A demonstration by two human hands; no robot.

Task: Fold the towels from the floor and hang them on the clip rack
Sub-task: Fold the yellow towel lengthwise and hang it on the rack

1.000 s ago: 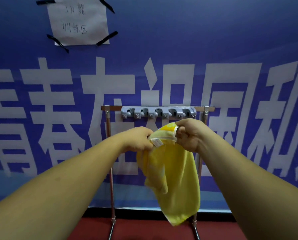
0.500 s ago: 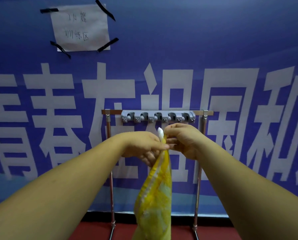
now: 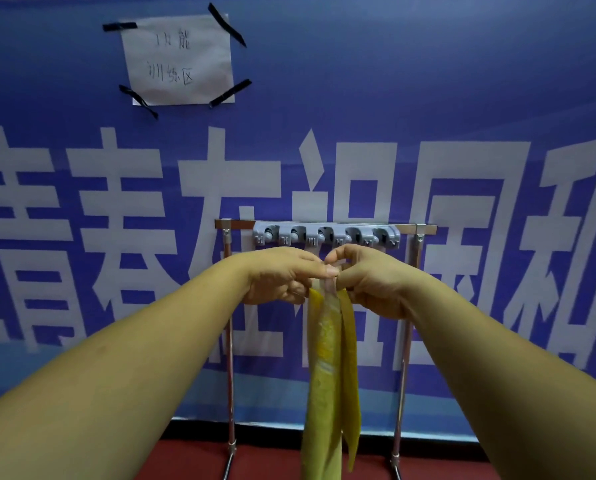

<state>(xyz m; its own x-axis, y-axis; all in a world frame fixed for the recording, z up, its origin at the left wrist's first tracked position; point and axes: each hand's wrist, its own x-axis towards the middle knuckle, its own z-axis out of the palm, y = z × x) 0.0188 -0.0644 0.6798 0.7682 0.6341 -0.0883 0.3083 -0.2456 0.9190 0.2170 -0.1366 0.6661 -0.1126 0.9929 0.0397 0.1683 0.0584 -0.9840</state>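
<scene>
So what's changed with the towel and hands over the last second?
The yellow towel went from a loose, spread drape to a narrow hanging strip. The left hand and right hand closed together, both pinching its top end below the clip rack. Rack unmoved, towel not clipped.

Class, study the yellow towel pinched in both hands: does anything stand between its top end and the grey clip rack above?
Nothing visible does. The left hand and right hand pinch the yellow towel at its top, just below the clip rack; only the blue banner behind shows in the gap.
</scene>
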